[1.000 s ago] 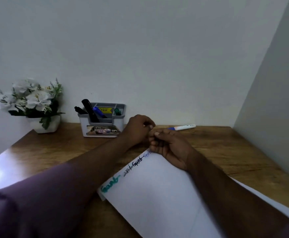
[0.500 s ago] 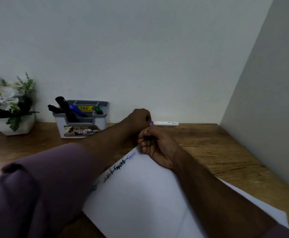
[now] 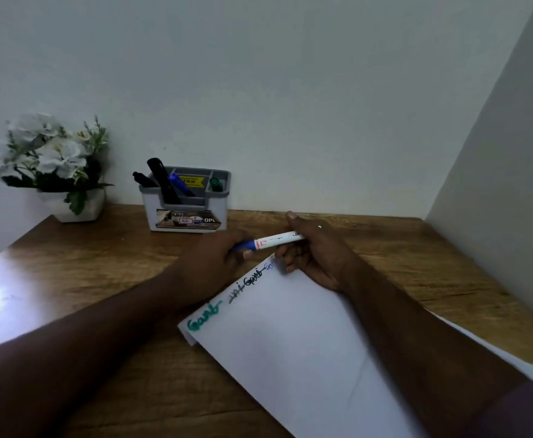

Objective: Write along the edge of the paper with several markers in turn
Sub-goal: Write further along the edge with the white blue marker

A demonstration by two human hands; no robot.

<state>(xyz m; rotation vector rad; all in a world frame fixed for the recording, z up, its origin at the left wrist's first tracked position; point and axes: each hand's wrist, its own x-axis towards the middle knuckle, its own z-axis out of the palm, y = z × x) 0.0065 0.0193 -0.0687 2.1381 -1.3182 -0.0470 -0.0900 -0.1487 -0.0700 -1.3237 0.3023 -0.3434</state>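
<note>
Fingers of the right hand (image 3: 317, 254) curl round a white marker (image 3: 277, 240); the left hand (image 3: 214, 263) pinches its blue cap end. Both hover at the far corner of the paper (image 3: 306, 343), whose edge bears green "Ganb" (image 3: 203, 317), then black and blue scrawls. Behind stands a marker holder (image 3: 186, 202) labelled "OPE".

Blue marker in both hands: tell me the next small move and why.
Probably pull the cap off. The right hand grips the blue marker by its white barrel, the left hand pinches its blue end, and the last faint blue word sits at the paper edge beside them.
</note>
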